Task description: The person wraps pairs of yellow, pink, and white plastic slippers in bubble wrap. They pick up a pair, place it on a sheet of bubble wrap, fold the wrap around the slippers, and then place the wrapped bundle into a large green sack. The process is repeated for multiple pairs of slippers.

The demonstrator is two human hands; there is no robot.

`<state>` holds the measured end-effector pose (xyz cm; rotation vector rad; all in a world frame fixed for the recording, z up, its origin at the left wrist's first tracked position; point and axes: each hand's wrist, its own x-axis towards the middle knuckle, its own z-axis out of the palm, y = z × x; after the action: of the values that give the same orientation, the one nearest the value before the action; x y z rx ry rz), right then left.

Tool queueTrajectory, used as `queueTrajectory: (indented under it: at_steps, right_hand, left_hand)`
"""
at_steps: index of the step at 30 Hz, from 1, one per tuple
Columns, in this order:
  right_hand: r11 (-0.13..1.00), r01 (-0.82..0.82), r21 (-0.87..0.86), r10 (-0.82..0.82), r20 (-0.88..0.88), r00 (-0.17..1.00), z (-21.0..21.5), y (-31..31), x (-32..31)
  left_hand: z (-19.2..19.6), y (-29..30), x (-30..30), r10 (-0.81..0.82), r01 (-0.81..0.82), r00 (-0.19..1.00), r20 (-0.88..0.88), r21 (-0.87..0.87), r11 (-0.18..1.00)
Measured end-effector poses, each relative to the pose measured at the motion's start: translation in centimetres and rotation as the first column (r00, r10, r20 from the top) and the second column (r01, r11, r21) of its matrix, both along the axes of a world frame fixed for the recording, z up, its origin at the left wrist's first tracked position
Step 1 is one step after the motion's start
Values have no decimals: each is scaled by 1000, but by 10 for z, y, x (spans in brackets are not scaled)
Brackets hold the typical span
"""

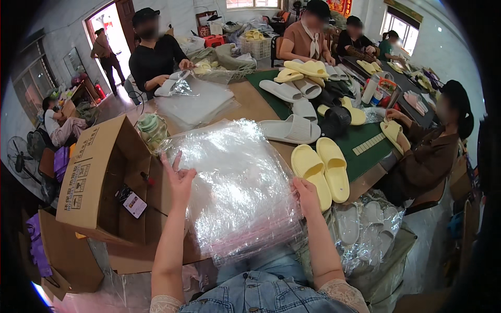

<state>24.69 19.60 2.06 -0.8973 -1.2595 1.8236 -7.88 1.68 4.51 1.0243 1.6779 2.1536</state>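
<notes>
A thick stack of clear plastic bags [242,177] with pinkish edges at the near end lies in front of me, its near end overhanging the table edge. My left hand [179,177] is at the stack's left side, fingers stretched apart, touching or just over the plastic. At the right edge, my right hand [307,195] pinches the bags between thumb and fingers. Just beyond that hand stands a pair of yellow slippers [322,172]. A grey slipper [290,130] lies past the far right corner of the stack.
An open cardboard box [94,180] holding a phone-like card [130,202] stands at left, beside a greenish jar [151,130]. More bags [195,101] lie ahead. Bagged grey slippers [368,224] sit low at right. Several co-workers sit around the table, one [428,151] handling a yellow slipper.
</notes>
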Motion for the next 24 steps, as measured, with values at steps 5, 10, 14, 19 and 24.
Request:
queueTrajectory:
  at_steps: [5, 10, 14, 19, 24]
  right_hand:
    - [1000, -18, 2, 18, -76, 997, -2, 1, 2]
    - [988, -146, -59, 119, -327, 938, 0, 1, 1]
    - [896, -393, -206, 232, -537, 811, 1, -12, -16]
    - [982, -143, -127, 105, -266, 958, 32, -4, -43]
    - [982, -150, 117, 162, -98, 982, 44, -8, -38]
  left_hand:
    - [-6, 3, -4, -6, 7, 1000, -13, 15, 1000]
    - [-6, 3, 2, -26, 21, 996, 87, 57, 998]
    - [7, 14, 25, -53, 37, 969, 241, 70, 997]
    - [0, 24, 41, -119, 85, 935, 333, 114, 990]
    - [1, 23, 27, -77, 39, 958, 277, 141, 989]
